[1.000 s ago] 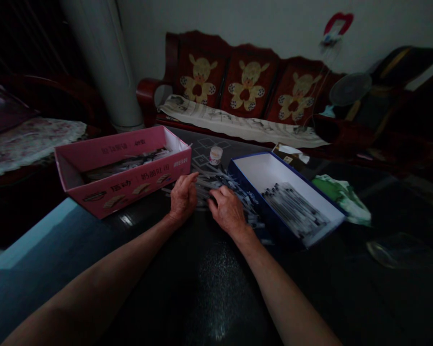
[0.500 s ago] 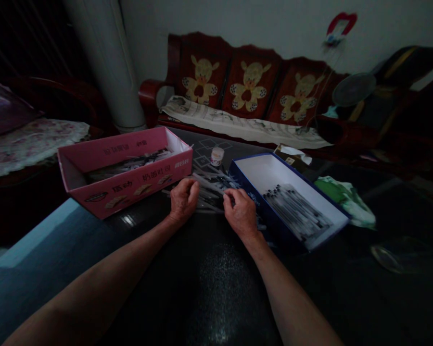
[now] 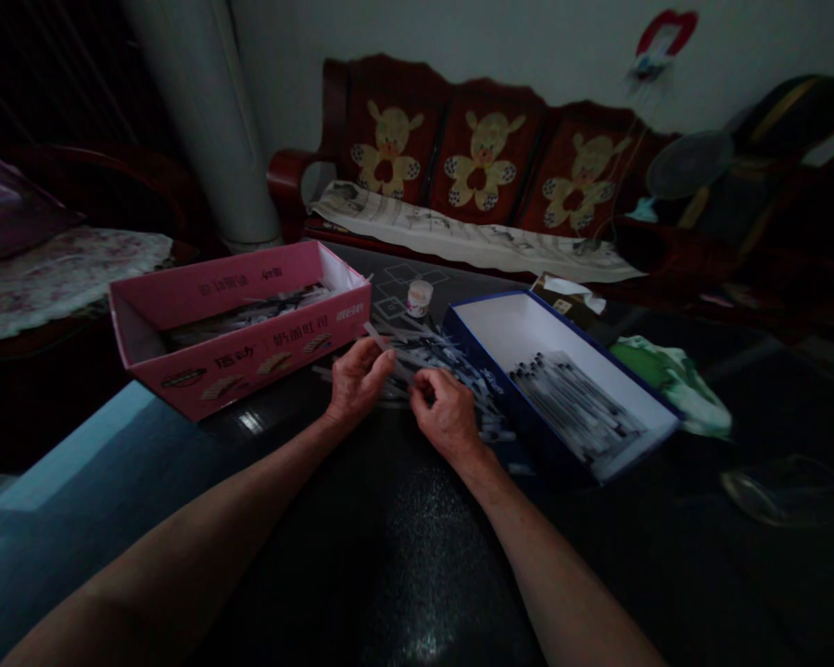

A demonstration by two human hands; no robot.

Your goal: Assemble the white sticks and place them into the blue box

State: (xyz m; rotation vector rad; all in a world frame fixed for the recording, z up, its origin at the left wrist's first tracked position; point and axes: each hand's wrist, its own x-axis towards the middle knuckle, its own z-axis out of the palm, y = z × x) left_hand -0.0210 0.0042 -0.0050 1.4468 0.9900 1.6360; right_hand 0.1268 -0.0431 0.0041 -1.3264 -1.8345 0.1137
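Note:
A slim, pale, see-through strip [image 3: 402, 371] slants between my two hands. Its upper part lies under the thumb of my left hand [image 3: 358, 380], which is closed on it. My right hand [image 3: 446, 409] pinches the lower end between thumb and forefinger. Beneath and behind the hands, a loose pile of similar strips [image 3: 435, 352] covers the dark table. On the left stands a pink box [image 3: 250, 361] with more strips inside. The blue box [image 3: 490, 320] on the right holds a neat bundle of slender pale pieces with dark tips [image 3: 570, 398]. Dim light hides their exact kind.
A small white cup [image 3: 419, 298] stands behind the pile. Beyond the blue box are a tissue box [image 3: 568, 301] and a green and white bag [image 3: 671, 384]. A wooden sofa [image 3: 431, 139] with bear-patterned cushions is at the back.
My right hand has moved left, closer to my left hand. My left hand has turned and its thumb has lifted, and the strip between them now shows more plainly.

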